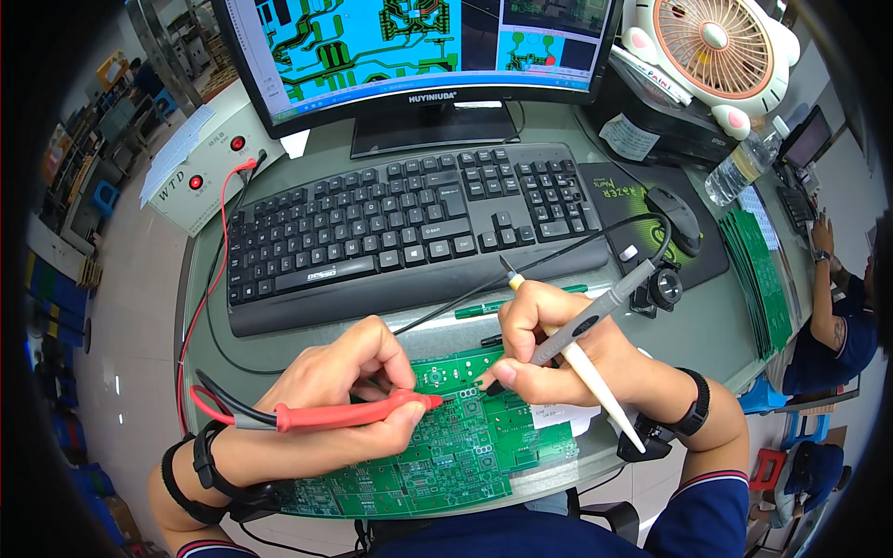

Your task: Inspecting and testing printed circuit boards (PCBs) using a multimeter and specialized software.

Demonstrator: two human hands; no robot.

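The left hand (358, 377) is gripping the red probe (344, 415), thumb and fingers closing near its front, and the probe's tip is pointing right, at or just above the board (409, 474); whether it is touching a pad cannot be told. The right hand (621, 355) is pinching the grey probe (595, 316) while also holding a white-handled knife (600, 391), whose blade is pointing toward the far side. The grey probe's dark end is reaching down to the board, just right of the red tip, its contact partly hidden.

Holding well here probably means keeping both probes close to their tips, resting the hands for steadiness, pressing lightly on one pad each, and not letting the tips bridge neighbouring points. The knife's blade is best staying clear of the fingers and the black cable.

The board is lying flat beneath the hands, on the near part of the table (549, 479). It is showing green, with dense pale markings, small pads and white three-hole parts; a paler green section is extending to the right, partly under white paper (564, 418). The keyboard (372, 228) is sitting beyond it.
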